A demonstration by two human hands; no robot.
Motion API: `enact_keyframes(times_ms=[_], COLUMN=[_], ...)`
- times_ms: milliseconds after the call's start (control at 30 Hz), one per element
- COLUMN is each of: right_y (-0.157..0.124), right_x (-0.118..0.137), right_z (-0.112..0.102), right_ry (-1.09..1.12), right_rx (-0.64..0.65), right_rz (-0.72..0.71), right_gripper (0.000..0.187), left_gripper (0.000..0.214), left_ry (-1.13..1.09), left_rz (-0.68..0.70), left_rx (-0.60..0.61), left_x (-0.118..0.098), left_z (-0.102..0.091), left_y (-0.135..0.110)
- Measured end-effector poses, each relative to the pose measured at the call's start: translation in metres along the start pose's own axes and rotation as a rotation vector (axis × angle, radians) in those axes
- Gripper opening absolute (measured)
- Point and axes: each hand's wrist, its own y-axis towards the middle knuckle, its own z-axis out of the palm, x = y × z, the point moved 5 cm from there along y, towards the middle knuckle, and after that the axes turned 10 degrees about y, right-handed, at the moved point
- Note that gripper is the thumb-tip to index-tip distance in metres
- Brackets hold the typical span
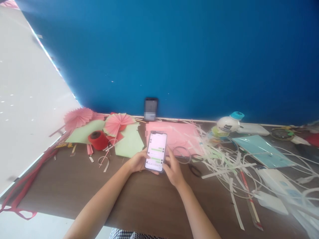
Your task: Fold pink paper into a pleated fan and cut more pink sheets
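A smartphone (157, 151) with a lit chat screen is held upright over the brown table (74, 189), between both hands. My left hand (138, 161) wraps its left edge from behind. My right hand (173, 169) cups the right edge with the thumb at the lower part of the screen. Behind the phone lies a pink paper sheet (179, 134). Scissors (188, 161) lie just right of my right hand.
Pink paper fans (78, 118), green paper (131, 142) and a red spool (98, 139) sit at the left. White paper strips (224, 159), a glue bottle (228, 124) and a light-blue sheet (261, 149) crowd the right. Another phone (151, 109) leans on the blue wall.
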Motion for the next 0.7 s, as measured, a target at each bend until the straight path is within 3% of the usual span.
enact_keyframes(times_ms=[700], right_y=[0.0002], right_x=[0.0008], right_z=[-0.0009], right_ry=[-0.039], right_rx=[-0.015], right_rz=[-0.005], right_gripper=[0.072], left_gripper=[0.077], left_ry=[-0.001], left_rz=[0.012], left_rx=[0.032], left_x=[-0.0003], left_z=[-0.0008], left_y=[0.0002])
